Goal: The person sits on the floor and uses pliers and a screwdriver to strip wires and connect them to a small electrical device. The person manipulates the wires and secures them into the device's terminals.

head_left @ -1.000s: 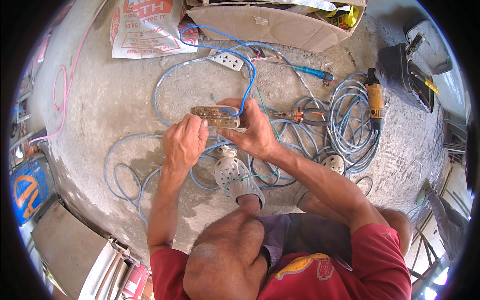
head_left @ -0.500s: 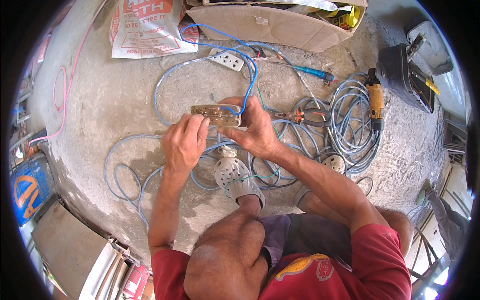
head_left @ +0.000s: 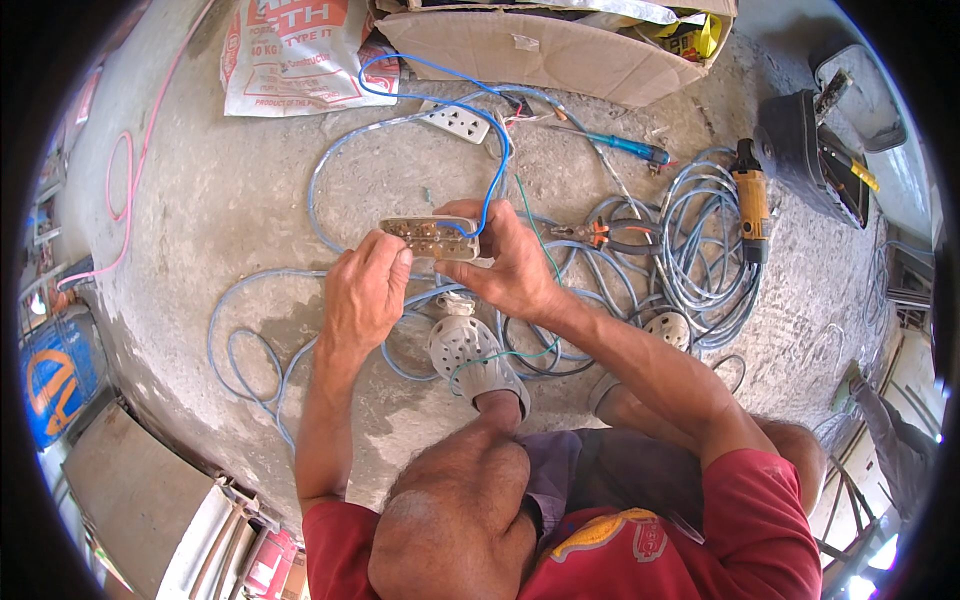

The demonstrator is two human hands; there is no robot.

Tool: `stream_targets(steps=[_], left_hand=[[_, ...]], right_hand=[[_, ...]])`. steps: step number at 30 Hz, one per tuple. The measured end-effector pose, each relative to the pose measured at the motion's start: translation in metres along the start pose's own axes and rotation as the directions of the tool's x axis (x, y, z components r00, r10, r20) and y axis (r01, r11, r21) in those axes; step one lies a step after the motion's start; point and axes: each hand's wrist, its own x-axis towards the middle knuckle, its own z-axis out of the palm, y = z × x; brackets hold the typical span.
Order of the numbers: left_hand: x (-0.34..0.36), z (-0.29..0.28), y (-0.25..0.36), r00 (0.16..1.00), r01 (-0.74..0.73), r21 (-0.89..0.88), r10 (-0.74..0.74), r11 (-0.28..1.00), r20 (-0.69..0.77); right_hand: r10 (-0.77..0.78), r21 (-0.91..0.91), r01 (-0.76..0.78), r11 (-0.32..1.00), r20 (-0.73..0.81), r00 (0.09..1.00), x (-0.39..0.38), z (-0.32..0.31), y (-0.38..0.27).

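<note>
Between my two hands is the opened back of a white power strip (head_left: pixel 432 240), its metal contacts facing up. My left hand (head_left: pixel 366 290) pinches its left end with thumb and fingers. Around the right end my right hand (head_left: pixel 505 258) is closed, thumb below and fingers above. A blue wire (head_left: pixel 497 178) runs into the strip's right side and loops up and away toward the cardboard box. Pliers with orange and black handles (head_left: pixel 610 235) lie on the floor to the right of my right hand. What the left fingertips touch inside the casing is too small to tell.
A white socket plate (head_left: pixel 458 121) and a blue screwdriver (head_left: pixel 625 147) lie farther off. Coiled grey-blue cable (head_left: pixel 690 250) spreads rightward beside a yellow power tool (head_left: pixel 752 205). A cardboard box (head_left: pixel 560 55), a cement bag (head_left: pixel 300 65) and a black toolbox (head_left: pixel 800 150) stand around.
The power strip has tilted slightly, so more of its inner contacts show. The blue wire has shifted a little to the left. Both hands keep their hold.
</note>
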Motion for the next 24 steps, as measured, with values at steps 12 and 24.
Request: stream_targets(steps=[12, 24], left_hand=[[0.041, 0.065, -0.085, 0.570, 0.243, -0.893, -0.801, 0.378, -0.184], [0.032, 0.069, -0.278, 0.558, 0.675, -0.145, -0.629, 0.723, -0.541]], right_hand=[[0.220, 0.008, -0.220, 0.976, -0.079, 0.972, 0.056, 0.066, 0.050], [0.026, -0.591, 0.019, 0.807, 0.068, 0.997, 0.033, -0.048, 0.067]])
